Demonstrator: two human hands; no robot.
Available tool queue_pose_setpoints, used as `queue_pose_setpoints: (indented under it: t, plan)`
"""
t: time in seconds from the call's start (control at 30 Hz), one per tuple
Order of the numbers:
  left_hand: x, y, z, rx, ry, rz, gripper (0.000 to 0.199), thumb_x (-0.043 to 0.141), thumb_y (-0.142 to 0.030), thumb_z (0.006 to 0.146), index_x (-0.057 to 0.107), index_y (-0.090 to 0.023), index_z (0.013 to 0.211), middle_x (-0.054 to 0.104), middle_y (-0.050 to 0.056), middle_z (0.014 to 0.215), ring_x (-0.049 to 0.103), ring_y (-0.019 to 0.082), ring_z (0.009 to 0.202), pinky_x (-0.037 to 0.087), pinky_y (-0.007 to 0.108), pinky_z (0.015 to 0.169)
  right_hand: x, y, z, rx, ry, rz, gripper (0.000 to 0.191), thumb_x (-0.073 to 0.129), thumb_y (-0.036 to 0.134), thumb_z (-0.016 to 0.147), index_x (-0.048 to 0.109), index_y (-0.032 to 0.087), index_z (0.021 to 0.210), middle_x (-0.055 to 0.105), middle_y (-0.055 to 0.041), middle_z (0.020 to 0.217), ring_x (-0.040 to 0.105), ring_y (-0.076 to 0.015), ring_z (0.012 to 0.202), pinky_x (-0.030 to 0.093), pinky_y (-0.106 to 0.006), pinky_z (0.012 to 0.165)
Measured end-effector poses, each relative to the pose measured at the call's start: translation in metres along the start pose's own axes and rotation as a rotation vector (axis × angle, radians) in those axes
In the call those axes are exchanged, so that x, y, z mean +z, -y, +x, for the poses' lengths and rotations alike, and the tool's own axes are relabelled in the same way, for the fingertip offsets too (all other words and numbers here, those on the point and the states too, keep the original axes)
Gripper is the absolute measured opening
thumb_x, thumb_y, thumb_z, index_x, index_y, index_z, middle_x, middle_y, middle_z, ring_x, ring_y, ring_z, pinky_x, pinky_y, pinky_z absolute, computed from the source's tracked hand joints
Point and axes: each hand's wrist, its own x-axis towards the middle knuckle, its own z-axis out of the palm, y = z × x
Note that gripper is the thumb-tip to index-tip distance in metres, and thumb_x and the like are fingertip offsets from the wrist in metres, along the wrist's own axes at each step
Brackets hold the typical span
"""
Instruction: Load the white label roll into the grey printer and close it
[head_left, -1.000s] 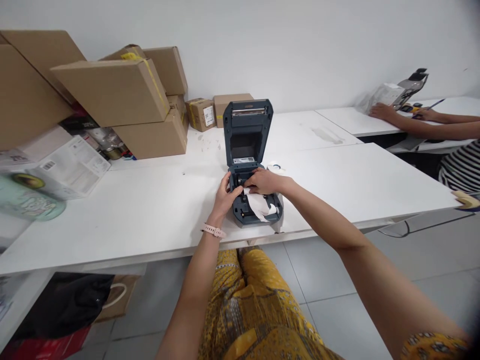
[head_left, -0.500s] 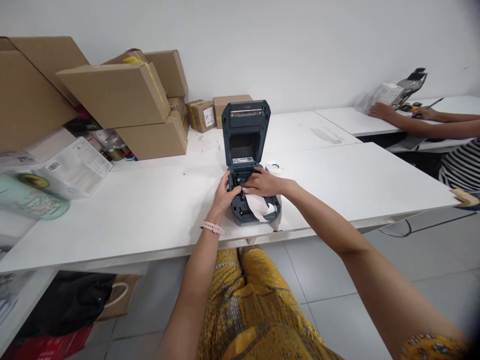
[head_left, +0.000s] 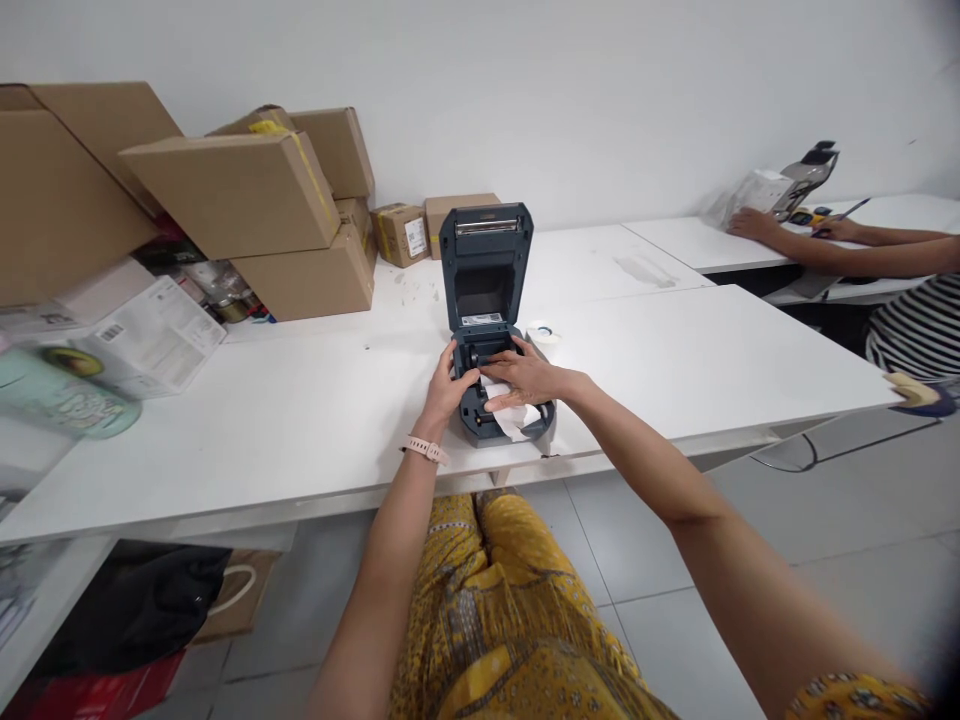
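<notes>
A dark blue-grey label printer (head_left: 484, 270) stands at the table's front edge, its lid raised upright. My left hand (head_left: 448, 385) grips the left rim of the printer, fingers along the outer edge and thumb reaching inside. Across the open bay lies my right hand (head_left: 525, 375), fingers spread and pressed on white label paper (head_left: 517, 422). The paper's loose torn end curls toward the front of the printer. My fingers partly hide the holder inside. Just behind my right hand, a white roll (head_left: 543, 335) sits on the table.
Cardboard boxes (head_left: 232, 190) are stacked at the back left, beside a white box (head_left: 150, 330) and a mint-green bottle (head_left: 67, 390). Another person's hands (head_left: 757, 225) are at the adjoining table on the right, near a clear bottle (head_left: 806, 180).
My right hand has shifted slightly toward the front, its thumb now lower over the label paper and covering more of it. My left hand stays at the rim. The view has turned slightly.
</notes>
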Motion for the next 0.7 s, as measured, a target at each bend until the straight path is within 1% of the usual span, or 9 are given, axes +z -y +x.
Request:
queue_pose_setpoints:
  t: [0.07, 0.2, 0.23, 0.3, 0.37, 0.47, 0.57, 0.63, 0.7]
  plan:
    - [0.001, -0.004, -0.006, 0.03, -0.04, 0.135, 0.078, 0.072, -0.026, 0.087, 0.043, -0.025, 0.159, 0.055, 0.012, 0.159, 0.05, 0.032, 0.15, 0.041, 0.051, 0.125, 0.001, 0.003, 0.002, 0.017, 0.015, 0.01, 0.094, 0.051, 0.085, 0.089, 0.056, 0.018, 0.154, 0.062, -0.0235, 0.15, 0.044, -0.0403, 0.152, 0.008, -0.071, 0.128]
    - [0.006, -0.019, -0.041, 0.24, -0.117, 0.5, 0.073, 0.069, -0.032, 0.09, 0.045, -0.024, 0.158, 0.035, 0.011, 0.173, 0.018, 0.035, 0.166, 0.02, 0.057, 0.134, -0.002, 0.009, 0.0, 0.045, 0.044, 0.042, 0.09, 0.061, 0.076, 0.09, 0.055, 0.013, 0.154, 0.053, -0.0262, 0.158, 0.038, -0.0422, 0.156, 0.006, -0.072, 0.129]
    - [0.008, -0.022, -0.052, 0.311, -0.081, 0.57, 0.069, 0.067, -0.035, 0.092, 0.047, -0.023, 0.157, 0.033, 0.011, 0.175, 0.016, 0.035, 0.166, 0.017, 0.059, 0.134, -0.006, 0.011, -0.003, 0.048, 0.025, 0.056, 0.088, 0.064, 0.074, 0.09, 0.057, 0.013, 0.153, 0.054, -0.0256, 0.158, 0.039, -0.0428, 0.156, 0.007, -0.072, 0.129]
    - [0.011, -0.026, -0.074, 0.412, 0.091, 0.645, 0.055, 0.056, -0.039, 0.101, 0.051, -0.025, 0.153, 0.046, 0.012, 0.168, 0.03, 0.033, 0.163, 0.013, 0.062, 0.134, -0.019, 0.013, -0.012, 0.04, -0.038, 0.126, 0.083, 0.068, 0.071, 0.087, 0.061, 0.016, 0.149, 0.06, -0.0226, 0.153, 0.047, -0.0423, 0.15, 0.016, -0.069, 0.129]
    - [0.011, -0.028, -0.091, 0.471, 0.25, 0.653, 0.052, 0.048, -0.042, 0.105, 0.049, -0.027, 0.155, 0.059, 0.012, 0.157, 0.048, 0.03, 0.153, 0.008, 0.062, 0.134, -0.039, 0.013, -0.023, 0.039, -0.151, 0.281, 0.073, 0.069, 0.07, 0.087, 0.07, 0.019, 0.139, 0.071, -0.0177, 0.141, 0.063, -0.0379, 0.136, 0.035, -0.059, 0.124]
    - [0.005, -0.026, -0.103, 0.534, 0.358, 0.697, 0.074, 0.07, -0.049, 0.094, 0.042, -0.029, 0.159, 0.056, 0.014, 0.159, 0.051, 0.032, 0.151, 0.004, 0.062, 0.135, -0.072, 0.007, -0.034, 0.117, -0.513, 0.508, 0.054, 0.065, 0.067, 0.092, 0.079, 0.021, 0.117, 0.081, -0.0106, 0.119, 0.075, -0.0291, 0.114, 0.055, -0.046, 0.107]
    - [0.001, -0.024, -0.103, 0.575, 0.416, 0.801, 0.096, 0.085, -0.042, 0.082, 0.035, -0.03, 0.163, 0.051, 0.014, 0.164, 0.042, 0.035, 0.156, 0.003, 0.066, 0.134, -0.095, -0.008, -0.028, 0.174, -0.879, 0.479, 0.05, 0.061, 0.067, 0.096, 0.077, 0.024, 0.114, 0.08, -0.0081, 0.118, 0.074, -0.0263, 0.112, 0.056, -0.047, 0.105]
    - [0.002, -0.023, -0.101, 0.607, 0.42, 0.858, 0.089, 0.082, -0.034, 0.085, 0.037, -0.031, 0.161, 0.053, 0.013, 0.162, 0.041, 0.034, 0.157, 0.004, 0.067, 0.134, -0.104, -0.019, -0.017, 0.161, -0.949, 0.383, 0.053, 0.059, 0.069, 0.096, 0.072, 0.027, 0.125, 0.074, -0.0093, 0.131, 0.07, -0.0279, 0.12, 0.055, -0.051, 0.106]
    - [0.007, -0.021, -0.099, 0.643, 0.384, 0.891, 0.076, 0.077, -0.029, 0.089, 0.044, -0.029, 0.157, 0.058, 0.013, 0.158, 0.045, 0.033, 0.155, 0.006, 0.068, 0.134, -0.108, -0.024, -0.005, 0.14, -0.942, 0.27, 0.058, 0.058, 0.07, 0.096, 0.064, 0.03, 0.137, 0.063, -0.0108, 0.149, 0.06, -0.0319, 0.136, 0.051, -0.055, 0.112]
